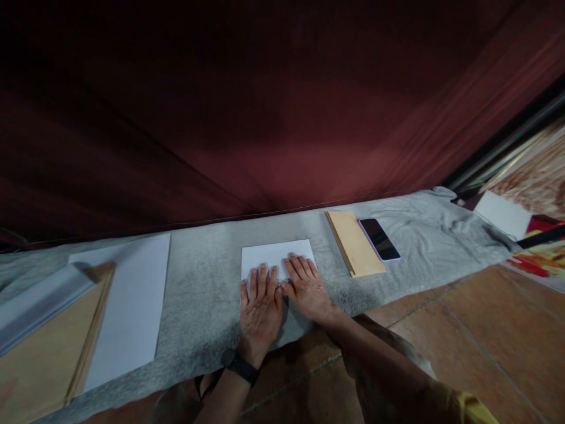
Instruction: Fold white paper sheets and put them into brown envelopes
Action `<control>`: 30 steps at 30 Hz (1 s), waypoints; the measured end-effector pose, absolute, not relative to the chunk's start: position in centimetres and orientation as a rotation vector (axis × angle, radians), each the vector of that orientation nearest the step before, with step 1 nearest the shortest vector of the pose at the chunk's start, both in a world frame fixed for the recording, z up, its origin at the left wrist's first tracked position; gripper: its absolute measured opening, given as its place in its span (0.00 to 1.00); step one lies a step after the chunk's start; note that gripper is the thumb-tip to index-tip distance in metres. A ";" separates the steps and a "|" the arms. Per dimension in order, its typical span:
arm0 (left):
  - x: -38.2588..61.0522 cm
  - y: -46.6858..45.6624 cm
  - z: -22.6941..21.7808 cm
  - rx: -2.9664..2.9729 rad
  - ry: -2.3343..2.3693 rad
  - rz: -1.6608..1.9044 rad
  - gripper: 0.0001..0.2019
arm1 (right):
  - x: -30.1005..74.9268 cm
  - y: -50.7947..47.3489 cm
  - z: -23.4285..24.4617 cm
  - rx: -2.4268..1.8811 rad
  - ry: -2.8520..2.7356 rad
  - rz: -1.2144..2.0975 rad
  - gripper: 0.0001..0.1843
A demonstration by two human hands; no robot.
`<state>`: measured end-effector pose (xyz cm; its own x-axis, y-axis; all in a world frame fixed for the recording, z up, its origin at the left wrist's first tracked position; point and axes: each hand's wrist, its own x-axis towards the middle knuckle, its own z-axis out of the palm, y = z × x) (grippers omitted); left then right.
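A white sheet of paper (pixel 276 252) lies on the grey cloth in front of me, its lower part covered by both hands. My left hand (pixel 262 300) rests flat on the sheet's left side, palm down, fingers stretched out and a little apart. Beside it, my right hand (pixel 306 288) lies flat on the right side, fingers extended and pointing up and left. The two thumbs nearly meet; whether they touch I cannot tell. Whether the paper is folded or a single layer is hidden under the hands.
To the right are tan envelopes (pixel 357 244) and a phone (pixel 379 239). At the left, larger brown envelopes (pixel 53 353) and a clear plastic-looking strip (pixel 39 303) overlap white paper (pixel 132 306). The grey cloth (pixel 198 282) borders a dark red surface (pixel 282 118) behind, with tiled floor (pixel 498 330) in front.
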<state>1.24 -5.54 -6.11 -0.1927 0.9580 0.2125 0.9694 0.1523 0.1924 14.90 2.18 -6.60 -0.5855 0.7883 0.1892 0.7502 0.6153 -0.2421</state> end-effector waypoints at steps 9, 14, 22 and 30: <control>0.8 -6.0 -6.2 -1.913 -2.345 -0.470 0.26 | 15.4 2.3 -6.4 -1.223 -2.579 0.188 0.32; 0.7 -6.3 -5.6 -1.905 -2.380 -0.395 0.27 | 15.8 2.4 -6.5 -1.206 -2.570 0.171 0.31; 0.3 -6.7 -5.4 -1.859 -2.417 -0.336 0.27 | 16.6 2.8 -6.3 -1.240 -2.599 0.142 0.32; -0.9 -7.5 -5.5 -1.817 -2.404 -0.355 0.27 | 17.7 3.2 -6.6 -1.273 -2.578 0.099 0.31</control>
<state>-0.92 -7.51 -5.49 -0.2791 0.9336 0.2245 0.9587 0.2576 0.1208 17.75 3.21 -6.64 -0.5802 0.7883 0.2049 0.7703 0.6128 -0.1763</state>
